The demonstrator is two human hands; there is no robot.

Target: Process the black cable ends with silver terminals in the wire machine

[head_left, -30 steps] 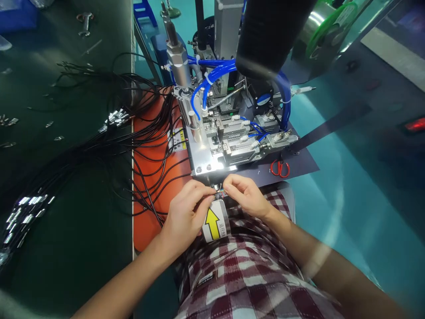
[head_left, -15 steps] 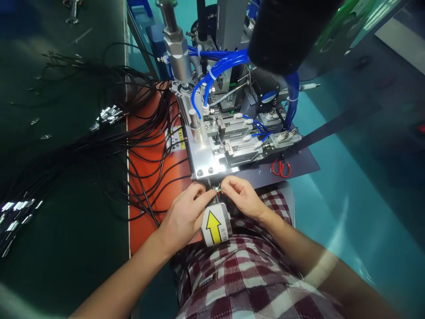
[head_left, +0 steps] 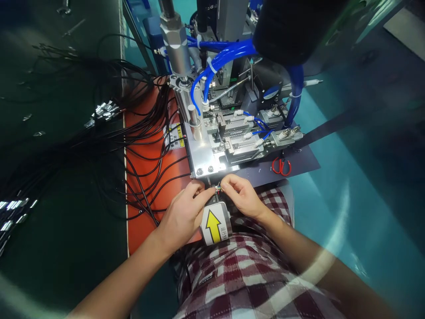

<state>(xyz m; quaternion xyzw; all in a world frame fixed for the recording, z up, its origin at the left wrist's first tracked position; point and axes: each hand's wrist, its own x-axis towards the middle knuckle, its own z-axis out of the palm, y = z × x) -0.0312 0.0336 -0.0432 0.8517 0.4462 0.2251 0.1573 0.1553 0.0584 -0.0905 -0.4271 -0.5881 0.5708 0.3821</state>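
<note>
Small multicoloured wires (head_left: 218, 188) show between my fingertips, just in front of the machine's metal plate (head_left: 202, 157). My left hand (head_left: 182, 212) is closed, thumb and forefinger pinching at the left end of these wires. From the right, my right hand (head_left: 242, 195) pinches their other side with thumb and forefinger. The fingertips hide most of what is held. Directly below the wires is a white label with a yellow arrow (head_left: 213, 225) on a rounded part of the machine.
Black cables (head_left: 149, 146) cross the orange mat (head_left: 142, 239) on the left, with silver-ended bundles (head_left: 105, 110) on the dark table. Blue tubes (head_left: 229, 55) arch over the machine. Red-handled scissors (head_left: 281, 166) lie right of it. A wrench (head_left: 64, 7) lies at top left.
The camera view has shifted slightly. Both hands keep nearly the same pose, and the small wires between the fingertips look slightly rearranged.
</note>
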